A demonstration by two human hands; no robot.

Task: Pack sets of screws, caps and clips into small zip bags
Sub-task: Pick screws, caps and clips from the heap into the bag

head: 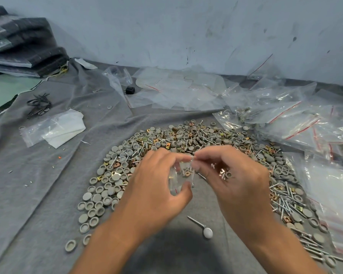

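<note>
Holding a small clear plastic zip bag [179, 177] above the near edge of the heap of grey round caps, brass-coloured square clips and silver screws [186, 147], the left hand [156, 186] grips the bag's body, thumb beneath and fingers curled above. The right hand [232, 180] pinches its mouth while cupping loose pieces. A clip shows inside. To fill it well, keep the mouth spread and upright over the grey felt cloth [48, 175].

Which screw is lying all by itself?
The screw on the bare cloth between the wrists, touching a white cap. The other screws sit mixed in the pile.
</note>
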